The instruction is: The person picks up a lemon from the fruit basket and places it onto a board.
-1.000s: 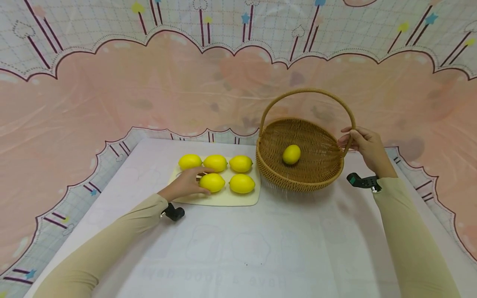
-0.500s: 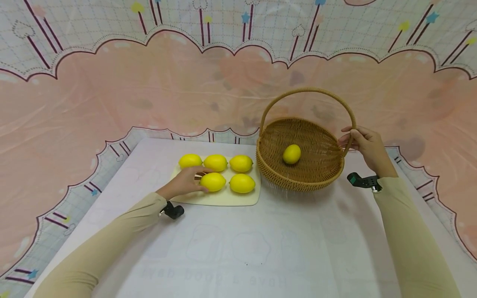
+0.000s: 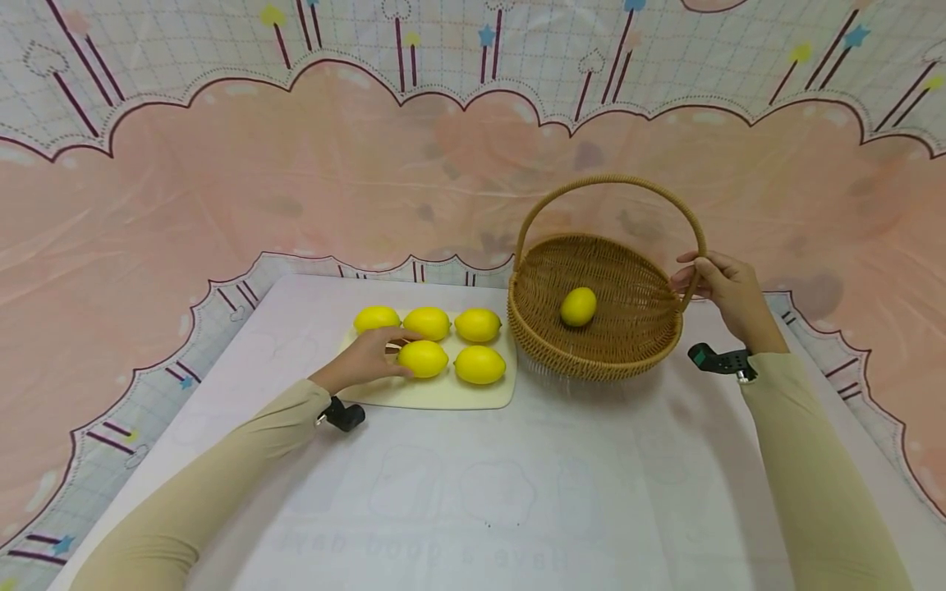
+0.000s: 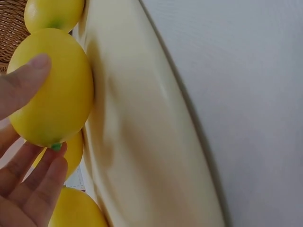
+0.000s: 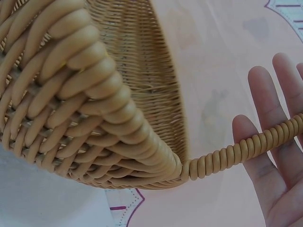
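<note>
In the head view my left hand (image 3: 364, 361) is at the front-left lemon (image 3: 424, 359) on a cream tray (image 3: 414, 398). The left wrist view shows the thumb pressed on this yellow lemon (image 4: 57, 94) and the fingers bent around its green-tipped end. My right hand (image 3: 727, 287) holds the side of the handle (image 3: 613, 179) of a brown wicker basket (image 3: 532, 336). From the right wrist, the fingers (image 5: 265, 94) lie behind the coiled handle, the thumb out of sight. The basket tilts toward me, with a single lemon (image 3: 578, 306) inside.
To the right of the held lemon lies another lemon (image 3: 480, 364). A back row on the tray has lemons at left (image 3: 377, 318), middle (image 3: 427, 322) and right (image 3: 477, 324). A white cloth (image 3: 443, 492) covers the table, and a pink patterned sheet (image 3: 296, 180) hangs behind.
The left hand has edged slightly away from me, its thumb drawn in closer, and the lemon in it has shifted a little the same way. Right hand and basket look unchanged.
</note>
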A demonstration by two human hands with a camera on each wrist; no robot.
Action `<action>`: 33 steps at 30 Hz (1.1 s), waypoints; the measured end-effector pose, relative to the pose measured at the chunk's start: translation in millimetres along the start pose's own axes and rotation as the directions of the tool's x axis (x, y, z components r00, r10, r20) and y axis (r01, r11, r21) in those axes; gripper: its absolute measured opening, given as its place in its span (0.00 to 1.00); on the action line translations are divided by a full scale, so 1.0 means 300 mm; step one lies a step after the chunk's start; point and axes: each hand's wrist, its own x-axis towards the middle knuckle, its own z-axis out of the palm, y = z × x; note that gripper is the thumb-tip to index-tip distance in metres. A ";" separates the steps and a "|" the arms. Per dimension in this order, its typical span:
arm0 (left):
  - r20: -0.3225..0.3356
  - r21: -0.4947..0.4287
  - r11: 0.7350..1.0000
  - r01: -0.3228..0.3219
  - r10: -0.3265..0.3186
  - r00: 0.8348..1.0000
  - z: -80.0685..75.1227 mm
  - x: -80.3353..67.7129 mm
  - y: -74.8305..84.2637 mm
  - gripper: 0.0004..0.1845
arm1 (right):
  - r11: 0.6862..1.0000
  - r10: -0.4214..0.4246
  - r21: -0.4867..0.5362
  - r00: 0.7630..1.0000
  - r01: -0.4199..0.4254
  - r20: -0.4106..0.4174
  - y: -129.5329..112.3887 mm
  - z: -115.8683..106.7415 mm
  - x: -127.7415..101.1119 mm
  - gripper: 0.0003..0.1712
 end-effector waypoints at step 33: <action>0.007 0.024 0.987 -0.161 0.161 0.987 -0.114 0.230 0.268 0.31 | 1.000 0.005 -0.028 1.000 -0.005 0.001 -0.003 -0.002 0.006 0.14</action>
